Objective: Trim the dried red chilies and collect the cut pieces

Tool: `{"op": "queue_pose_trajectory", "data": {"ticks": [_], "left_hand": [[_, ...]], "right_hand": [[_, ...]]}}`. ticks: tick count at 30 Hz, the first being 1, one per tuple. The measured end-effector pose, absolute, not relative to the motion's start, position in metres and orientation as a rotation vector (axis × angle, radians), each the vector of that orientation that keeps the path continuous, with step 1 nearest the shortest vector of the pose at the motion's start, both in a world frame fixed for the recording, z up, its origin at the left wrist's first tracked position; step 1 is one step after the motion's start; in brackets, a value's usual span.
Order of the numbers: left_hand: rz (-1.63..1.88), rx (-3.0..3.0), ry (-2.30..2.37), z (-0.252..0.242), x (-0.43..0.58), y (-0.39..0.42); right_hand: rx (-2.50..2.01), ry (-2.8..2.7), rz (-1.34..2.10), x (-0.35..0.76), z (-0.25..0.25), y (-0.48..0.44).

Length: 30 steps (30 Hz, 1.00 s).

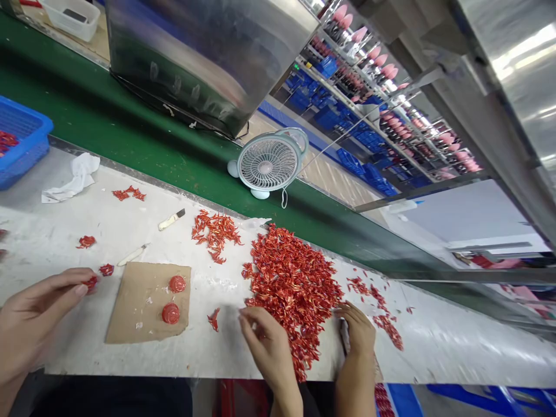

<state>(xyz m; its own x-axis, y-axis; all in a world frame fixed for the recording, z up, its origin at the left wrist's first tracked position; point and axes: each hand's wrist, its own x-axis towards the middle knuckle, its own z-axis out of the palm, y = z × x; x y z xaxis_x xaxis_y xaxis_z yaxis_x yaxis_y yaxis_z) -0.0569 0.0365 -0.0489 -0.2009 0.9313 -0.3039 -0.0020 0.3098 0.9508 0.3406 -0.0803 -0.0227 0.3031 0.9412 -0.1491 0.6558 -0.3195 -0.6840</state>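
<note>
My left hand (47, 318) is closed at the left edge, thumb and fingertips pinching a small glossy red piece (90, 284). Just past my fingertips lies a dark red cluster (106, 269). A brown cardboard sheet (125, 313) lies to its right, bearing two round red domed pieces (177, 284). Above the sheet are a white-handled knife (131, 255) and a short-bladed knife (171, 220). My right hand is not in view. A co-worker's two hands (269, 347) appear to flank the large heap of red, curved pieces (293, 284).
A blue basket (26, 139) and a crumpled white cloth (73, 176) stand at the left. Smaller red piles (215, 231) lie along the table (434, 347). A fan (267, 162) stands on the green belt (174, 156) behind, beside a metal housing (195, 58).
</note>
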Motion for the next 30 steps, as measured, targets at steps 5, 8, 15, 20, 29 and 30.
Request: {"op": "queue_pose_trajectory", "data": {"ticks": [5, 8, 15, 20, 29, 30], "left_hand": [[1.0, 0.779, 1.275, -0.05, -0.047, 0.032], [1.011, 0.79, 1.273, -0.046, -0.036, 0.031], [0.921, 0.805, 1.268, -0.049, -0.023, 0.021], [0.892, 0.827, 1.232, -0.05, -0.025, 0.017], [0.845, 0.819, 1.271, -0.054, -0.032, 0.014], [0.831, 0.833, 1.28, -0.052, -0.031, 0.015]], "right_hand": [[-2.07, -1.693, 0.946, 0.311, -0.025, -0.071], [-2.193, -1.683, 0.899, 0.3, -0.031, -0.071], [-2.165, -1.692, 0.89, 0.296, -0.04, -0.07], [-2.169, -1.613, 1.009, 0.298, -0.031, -0.068], [-2.085, -1.727, 0.967, 0.305, -0.032, -0.061], [-2.083, -1.733, 0.992, 0.304, -0.032, -0.06]]}}
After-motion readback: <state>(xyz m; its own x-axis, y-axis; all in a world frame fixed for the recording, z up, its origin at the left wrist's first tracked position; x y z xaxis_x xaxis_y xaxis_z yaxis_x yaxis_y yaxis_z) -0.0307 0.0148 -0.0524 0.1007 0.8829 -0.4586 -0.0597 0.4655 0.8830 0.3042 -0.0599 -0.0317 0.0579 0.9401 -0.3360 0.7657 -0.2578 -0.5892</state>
